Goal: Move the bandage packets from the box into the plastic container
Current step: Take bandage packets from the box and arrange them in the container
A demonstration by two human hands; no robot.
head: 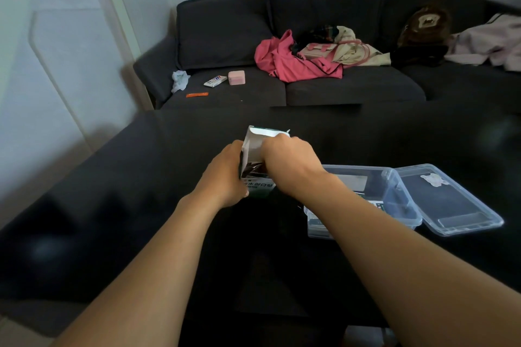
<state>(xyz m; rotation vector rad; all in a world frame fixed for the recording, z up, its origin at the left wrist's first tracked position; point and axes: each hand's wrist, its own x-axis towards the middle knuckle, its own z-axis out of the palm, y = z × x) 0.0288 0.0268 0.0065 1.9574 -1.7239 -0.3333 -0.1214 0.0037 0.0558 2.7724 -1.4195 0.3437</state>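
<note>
1. Leftmost, a person's left hand (225,175) grips the side of a small white bandage box (255,162), steadying it upright on a dark table (112,205).
2. Centre, the right hand (287,159) is curled over the box's open top flap; I judge it is reaching for packets, though none is visible and its fingertips are hidden.
3. Printed Chinese characters run along the box's lower front, too blurred to read fully.
4. Right of the box, the clear plastic container (394,194) sits open near it, some contents already inside, its lid (451,200) lying beside it with a small pale sticker.
5. Next, probably, the packets must be drawn out and carried rightward into the container.
</note>
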